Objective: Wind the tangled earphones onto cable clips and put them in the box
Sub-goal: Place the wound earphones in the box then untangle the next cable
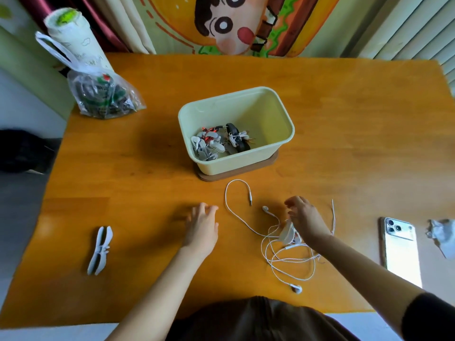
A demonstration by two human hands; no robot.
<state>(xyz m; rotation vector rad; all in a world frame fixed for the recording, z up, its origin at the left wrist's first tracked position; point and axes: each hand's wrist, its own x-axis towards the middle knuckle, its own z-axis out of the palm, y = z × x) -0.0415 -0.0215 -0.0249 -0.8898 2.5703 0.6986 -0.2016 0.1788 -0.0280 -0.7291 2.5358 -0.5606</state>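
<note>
Winding step, barely begun: the earphones (296, 288) lie tangled at lower centre-right, below the box (270, 114). Your left hand (202, 227) rests flat, released, on the worktop (147, 183). Your right hand (305, 220) curls over the clip (286, 232), grip unclear; next you probably need to free the cable.

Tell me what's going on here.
A person's right hand is over a loose white earphone tangle and a grey cable clip; whether it grips either is unclear. The left hand is open beside them. The box already holds wound sets; a spare clip lies left.
</note>
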